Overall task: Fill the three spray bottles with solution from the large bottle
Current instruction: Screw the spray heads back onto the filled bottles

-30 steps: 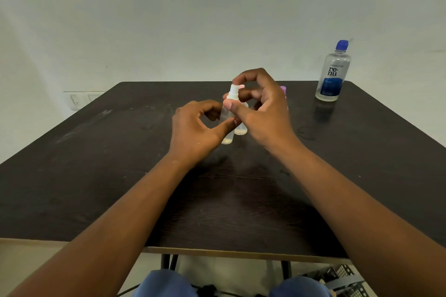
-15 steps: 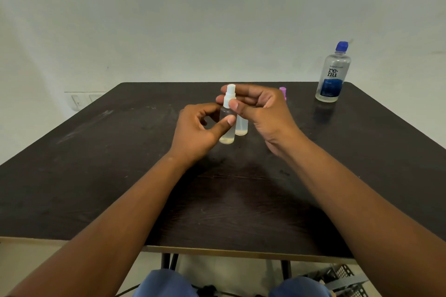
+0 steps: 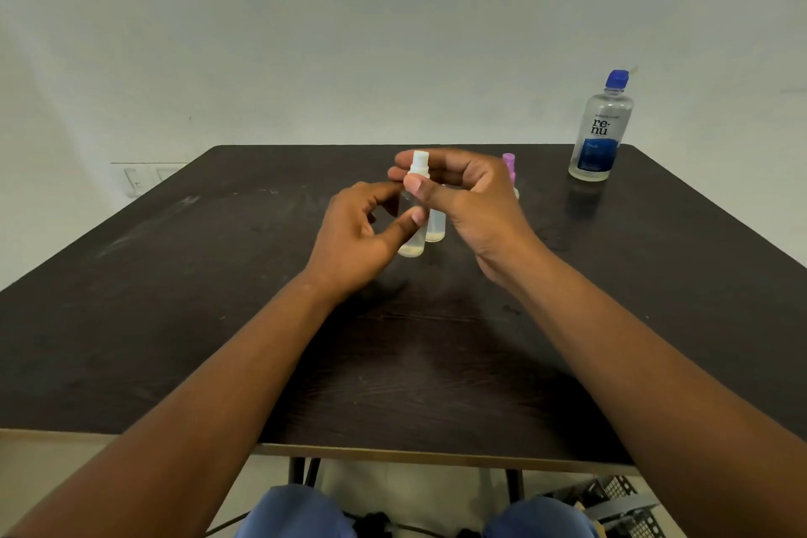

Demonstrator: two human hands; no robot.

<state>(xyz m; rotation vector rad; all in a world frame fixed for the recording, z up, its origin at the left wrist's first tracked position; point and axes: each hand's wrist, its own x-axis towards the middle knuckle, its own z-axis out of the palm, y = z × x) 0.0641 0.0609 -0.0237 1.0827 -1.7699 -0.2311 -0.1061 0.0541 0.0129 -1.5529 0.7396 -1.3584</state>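
A small clear spray bottle point(image 3: 411, 247) with a white spray top point(image 3: 419, 164) stands at the middle of the dark table point(image 3: 174, 297), a little liquid at its bottom. My left hand point(image 3: 356, 238) pinches its body between thumb and fingers. My right hand point(image 3: 467, 199) pinches the white top with thumb and fingers. A second clear bottle point(image 3: 436, 229) stands right behind it, its top hidden by my right hand. A third bottle with a purple top point(image 3: 509, 164) shows behind my right hand. The large solution bottle point(image 3: 600, 131) with a blue cap stands at the far right corner.
A wall socket plate point(image 3: 146, 179) sits low on the wall at the far left. A dark wire crate point(image 3: 620, 502) lies on the floor under the table's right side. My knees show below the table's near edge.
My right hand turned on the white top, from fingers arched over it to fingers lying behind it with the thumb in front. The left hand kept its hold on the bottle.
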